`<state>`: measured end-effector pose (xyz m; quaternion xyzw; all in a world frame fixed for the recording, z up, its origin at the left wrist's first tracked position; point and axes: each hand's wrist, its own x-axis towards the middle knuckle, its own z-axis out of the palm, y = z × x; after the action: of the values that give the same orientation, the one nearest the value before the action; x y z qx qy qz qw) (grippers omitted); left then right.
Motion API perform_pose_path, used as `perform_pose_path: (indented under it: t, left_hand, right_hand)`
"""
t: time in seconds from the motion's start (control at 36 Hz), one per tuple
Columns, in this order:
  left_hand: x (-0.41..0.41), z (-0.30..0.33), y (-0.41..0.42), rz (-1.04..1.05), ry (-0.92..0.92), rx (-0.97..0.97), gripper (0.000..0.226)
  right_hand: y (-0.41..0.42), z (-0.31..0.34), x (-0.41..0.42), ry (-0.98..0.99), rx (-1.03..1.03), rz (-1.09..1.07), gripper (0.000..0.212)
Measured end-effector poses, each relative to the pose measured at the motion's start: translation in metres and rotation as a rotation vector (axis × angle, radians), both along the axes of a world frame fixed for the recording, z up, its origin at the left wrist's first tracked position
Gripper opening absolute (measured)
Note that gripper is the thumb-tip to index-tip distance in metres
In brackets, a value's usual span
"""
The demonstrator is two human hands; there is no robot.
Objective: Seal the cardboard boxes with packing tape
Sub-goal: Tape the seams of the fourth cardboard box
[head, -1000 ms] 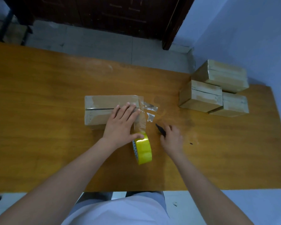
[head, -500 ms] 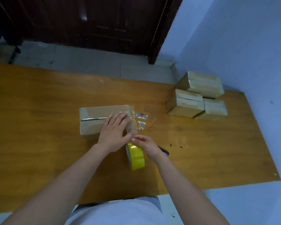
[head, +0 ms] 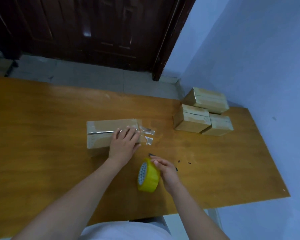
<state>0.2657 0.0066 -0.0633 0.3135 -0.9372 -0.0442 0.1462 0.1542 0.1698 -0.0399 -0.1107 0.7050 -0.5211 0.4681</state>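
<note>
Item one: a long brown cardboard box point(head: 104, 134) lying flat near the middle of the orange-brown wooden table point(head: 42, 118). A strip of clear packing tape point(head: 100, 132) runs along its top seam, and a loose, crinkled tail of clear tape point(head: 148, 135) hangs off the box's right end onto the table.

Item two: the left hand point(head: 124, 144), palm down on the right part of the box top, fingers straight and spread, pressing the tape at the seam; nothing is gripped.

Item three: a yellow roll of packing tape point(head: 148, 177) with a patterned white core, standing on edge on the table, near and to the right of the box and apart from it.

Item four: the right hand point(head: 166, 170), just right of the roll, fingers extended and relaxed. The fingertips lie at the roll's upper edge; whether they touch it cannot be told. It clasps nothing.

Item five: a small dark object point(head: 151, 155) on the table just beyond the right hand's fingertips, too small to identify, with a few dark specks point(head: 184, 162) to its right.

Item six: three small tan cardboard boxes point(head: 203, 111) grouped at the far right of the table, touching one another, tape showing on their tops.

Surroundings: a dark wooden door point(head: 93, 32) beyond the table, a pale blue wall point(head: 258, 49) at right.
</note>
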Motion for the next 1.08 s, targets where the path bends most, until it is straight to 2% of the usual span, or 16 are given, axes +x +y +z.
perform_pose_path:
  t: [0.08,0.19,0.33,0.42,0.47,0.56,0.69,0.75,0.81,0.86,0.92,0.97,1.08]
  left_hand:
    - [-0.002,0.001,-0.002,0.004,-0.001,0.020,0.047]
    - [-0.001,0.003,0.001,-0.013,-0.006,0.046,0.048]
    - [0.010,0.009,-0.002,-0.086,0.003,0.123,0.048]
    - [0.009,0.028,-0.010,-0.083,0.024,0.238,0.058]
    - [0.000,0.038,-0.019,-0.050,0.049,0.321,0.051]
    - [-0.018,0.046,-0.034,-0.034,0.048,0.378,0.040]
    - [-0.029,0.035,-0.052,-0.017,-0.073,0.305,0.037]
    - [-0.027,0.030,-0.055,-0.007,-0.049,0.298,0.048]
    - [-0.024,0.025,-0.053,-0.015,0.001,0.305,0.056]
    - [-0.021,0.022,-0.050,-0.027,0.040,0.283,0.043]
    - [-0.020,0.021,-0.046,-0.035,0.058,0.265,0.039]
    - [-0.020,0.021,-0.044,-0.030,0.061,0.269,0.044]
    - [-0.021,0.020,-0.046,-0.012,0.063,0.276,0.042]
  right_hand:
    - [0.004,0.005,-0.002,0.069,0.015,0.066,0.008]
    - [0.010,0.011,-0.009,0.014,0.079,0.161,0.012]
    - [0.009,0.013,-0.018,-0.097,0.189,0.348,0.030]
    - [0.001,0.020,-0.017,-0.048,0.220,0.451,0.013]
    - [-0.004,0.021,-0.019,-0.037,0.244,0.455,0.012]
    - [-0.012,0.014,-0.022,-0.065,0.321,0.474,0.027]
    - [-0.033,-0.004,-0.022,-0.063,0.502,0.583,0.019]
    - [-0.046,-0.013,-0.021,-0.022,0.532,0.527,0.017]
    - [-0.061,-0.022,-0.020,0.095,0.593,0.456,0.030]
    - [-0.073,-0.030,-0.021,0.167,0.637,0.423,0.038]
    - [-0.083,-0.037,-0.025,0.206,0.638,0.462,0.032]
    - [-0.089,-0.042,-0.031,0.272,0.619,0.530,0.021]
    - [-0.099,-0.055,-0.042,0.388,0.586,0.502,0.013]
